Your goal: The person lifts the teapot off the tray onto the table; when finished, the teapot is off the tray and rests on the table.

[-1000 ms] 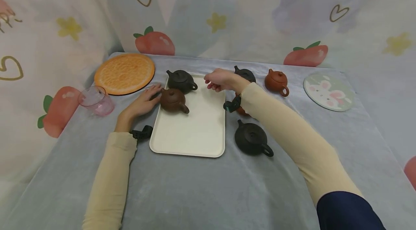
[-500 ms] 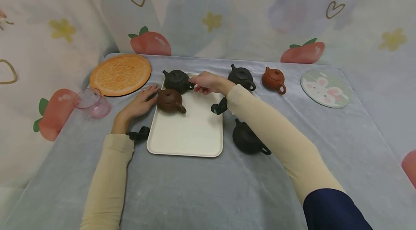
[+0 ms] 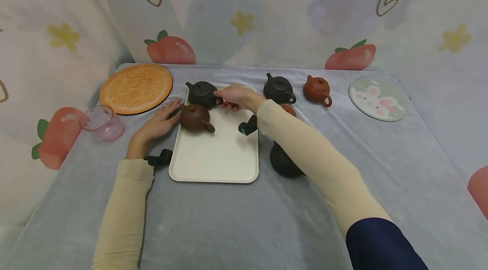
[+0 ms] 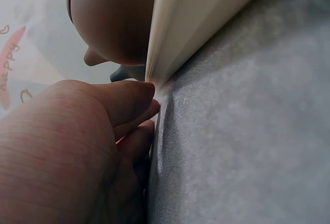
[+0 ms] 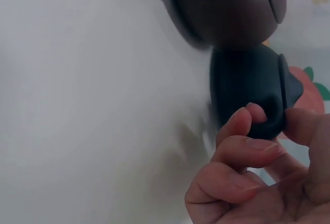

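Note:
On the upper left of the cream tray stand a black teapot and, nearer to me, a dark brown teapot. My right hand pinches the black teapot's looped handle; in the right wrist view a fingertip pokes through the loop and the thumb presses on it from the other side. My left hand lies beside the tray's left edge, fingers extended, close to the brown teapot. In the left wrist view its thumb touches the tray rim.
Right of the tray stand a black teapot, a reddish-brown teapot, a larger black teapot and another reddish one, the last two partly behind my right arm. A pink glass, an orange round mat and a rabbit mat lie around.
My right hand has moved left across the tray from its right side and taken hold of the black teapot's handle. My left hand has stayed at the tray's edge while the view shifted slightly.

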The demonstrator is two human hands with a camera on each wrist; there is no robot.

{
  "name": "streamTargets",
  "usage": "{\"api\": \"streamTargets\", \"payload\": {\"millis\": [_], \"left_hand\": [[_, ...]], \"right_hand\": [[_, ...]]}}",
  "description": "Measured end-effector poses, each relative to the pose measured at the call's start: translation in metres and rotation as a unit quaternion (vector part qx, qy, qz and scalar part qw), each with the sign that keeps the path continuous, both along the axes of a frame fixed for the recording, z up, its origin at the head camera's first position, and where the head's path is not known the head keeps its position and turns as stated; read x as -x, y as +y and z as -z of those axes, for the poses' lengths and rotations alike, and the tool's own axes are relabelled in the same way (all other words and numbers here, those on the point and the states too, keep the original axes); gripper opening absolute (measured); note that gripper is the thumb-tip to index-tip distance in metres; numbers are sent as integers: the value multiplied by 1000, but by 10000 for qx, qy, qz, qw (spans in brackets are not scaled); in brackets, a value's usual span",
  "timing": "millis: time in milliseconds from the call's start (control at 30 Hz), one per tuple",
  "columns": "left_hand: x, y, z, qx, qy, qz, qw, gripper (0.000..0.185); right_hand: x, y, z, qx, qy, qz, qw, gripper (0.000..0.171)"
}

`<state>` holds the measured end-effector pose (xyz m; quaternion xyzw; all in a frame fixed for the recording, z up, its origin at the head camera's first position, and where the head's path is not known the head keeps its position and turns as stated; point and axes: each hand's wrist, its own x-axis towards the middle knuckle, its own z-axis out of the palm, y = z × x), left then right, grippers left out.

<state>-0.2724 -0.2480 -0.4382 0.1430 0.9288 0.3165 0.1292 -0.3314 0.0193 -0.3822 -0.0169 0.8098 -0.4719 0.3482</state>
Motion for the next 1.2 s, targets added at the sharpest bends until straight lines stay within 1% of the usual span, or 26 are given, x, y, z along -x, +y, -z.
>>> {"api": "streamTargets", "payload": {"millis": [200, 467, 700, 800, 933, 1033, 1200], "left_hand": [[0, 0, 1, -42, 4, 29, 10000, 56], [-3, -2, 1, -19, -59, -26, 10000, 57], [-1, 0, 4, -91, -2, 31, 10000, 56], [-1, -1, 3, -100, 24, 40, 9999, 56], [-2, -1, 3, -121, 87, 53, 9999, 56], [-2, -1, 4, -126, 115, 91, 9998, 56], [-3, -1, 4, -103, 132, 114, 9998, 55]], "right_hand": [[-1, -6, 5, 53, 13, 78, 10000, 45], [-3, -13, 11, 293, -74, 191, 9994, 45], [-4, -11, 12, 537, -144, 283, 9980, 47], [-5, -11, 10, 659, -161, 265, 9973, 47], [-6, -12, 10, 813, -189, 251, 9962, 45], [-7, -11, 10, 914, -216, 332, 9950, 43], [-7, -8, 12, 947, -188, 392, 9946, 42]]}}
